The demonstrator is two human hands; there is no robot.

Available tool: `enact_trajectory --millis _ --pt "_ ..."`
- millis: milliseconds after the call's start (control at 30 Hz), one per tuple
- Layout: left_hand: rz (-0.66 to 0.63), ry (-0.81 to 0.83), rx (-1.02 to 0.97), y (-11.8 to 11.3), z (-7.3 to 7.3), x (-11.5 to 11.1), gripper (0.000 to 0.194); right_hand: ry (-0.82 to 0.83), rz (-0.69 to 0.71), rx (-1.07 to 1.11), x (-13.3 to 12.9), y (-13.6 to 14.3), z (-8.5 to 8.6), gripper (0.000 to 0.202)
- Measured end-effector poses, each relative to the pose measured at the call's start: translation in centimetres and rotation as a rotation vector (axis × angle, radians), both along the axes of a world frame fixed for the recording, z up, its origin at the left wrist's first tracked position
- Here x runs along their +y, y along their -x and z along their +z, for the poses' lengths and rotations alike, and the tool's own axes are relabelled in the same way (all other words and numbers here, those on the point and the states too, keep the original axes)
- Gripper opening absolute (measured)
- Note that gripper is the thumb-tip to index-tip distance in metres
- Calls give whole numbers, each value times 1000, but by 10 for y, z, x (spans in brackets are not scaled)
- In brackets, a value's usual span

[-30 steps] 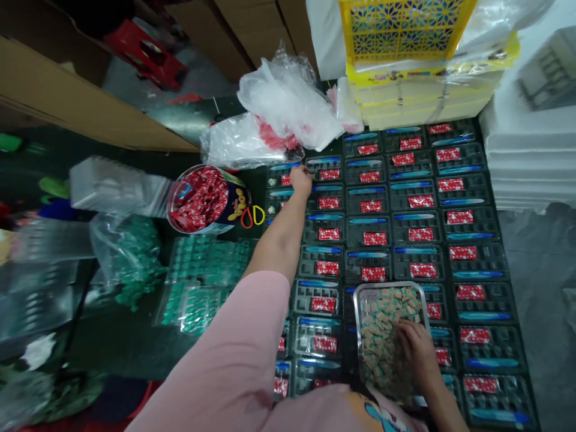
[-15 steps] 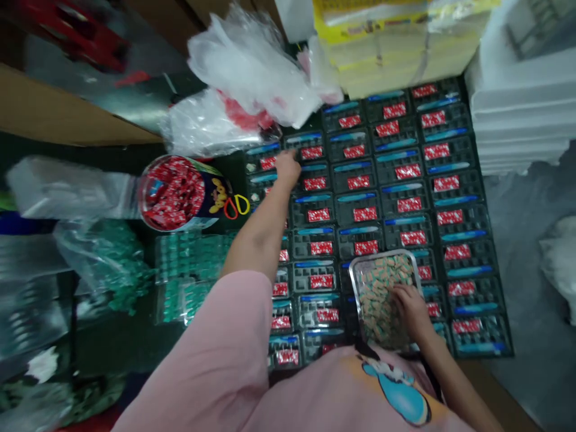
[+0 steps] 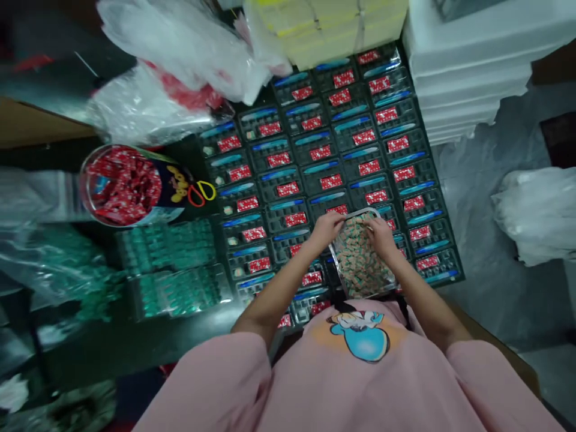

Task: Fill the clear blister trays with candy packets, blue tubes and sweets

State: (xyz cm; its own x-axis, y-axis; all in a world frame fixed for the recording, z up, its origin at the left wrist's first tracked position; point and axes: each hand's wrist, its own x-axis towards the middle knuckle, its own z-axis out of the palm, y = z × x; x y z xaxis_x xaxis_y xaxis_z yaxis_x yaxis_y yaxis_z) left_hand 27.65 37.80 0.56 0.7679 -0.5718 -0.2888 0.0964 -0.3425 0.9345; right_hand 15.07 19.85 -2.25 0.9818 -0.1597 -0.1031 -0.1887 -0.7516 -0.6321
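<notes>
A metal tray (image 3: 338,273) full of small beige-and-green pieces (image 3: 360,258) rests close to my body, over the black plastic trays. My left hand (image 3: 327,229) is at its upper left rim, fingers pinched together; whether they grip the rim or a piece is too small to tell. Over the pieces near the top edge, my right hand (image 3: 381,235) has its fingers closed, and what they hold is hidden. Rows of black compartment trays (image 3: 324,165) each carry a blue pen (image 3: 319,137) and a red patterned packet (image 3: 331,181). Several in the left column also hold a small pale piece (image 3: 227,210).
A tub (image 3: 164,213) of red packets stands left, with scissors (image 3: 201,192) beside it. Green parts in clear plastic packs (image 3: 180,288) lie below. Plastic bags (image 3: 180,60), a yellow stack (image 3: 333,33) and white foam sheets (image 3: 472,72) border the far side.
My left hand has come back from the far left trays to the metal tray. My right hand has shifted to the tray's upper edge. The view has turned and moved right.
</notes>
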Motion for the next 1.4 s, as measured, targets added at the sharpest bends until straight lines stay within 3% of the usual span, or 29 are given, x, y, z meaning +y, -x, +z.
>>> enact_trajectory --millis 67,200,433,533,667,767,967,1100,1233,1400 --pt "3 -30 -45 16 -12 -5 16 78 34 15 -2 -17 -4 18" --pt "55 -70 -58 24 -27 -18 16 228 117 76 -1 -38 -8 17" --pt "196 -199 -60 31 -23 -38 23 342 179 128 4 -47 -6 25" --pt "70 -426 -186 33 -23 -42 7 336 124 139 3 -48 -4 26" --pt "-138 -653 -393 32 -26 -43 23 291 61 141 1 -47 -1 28" --pt "-124 -635 -435 32 -29 -42 25 254 49 130 1 -45 1 30" --pt "86 -493 -343 33 -38 -39 38 221 46 111 5 -48 1 30" --pt "136 -467 -311 29 -47 -38 36 203 42 126 6 -54 0 28" --pt "115 -474 -316 24 -52 -38 37 150 21 142 7 -58 0 27" --pt "-13 -439 -344 18 -50 -34 39 66 27 138 8 -57 -5 28"
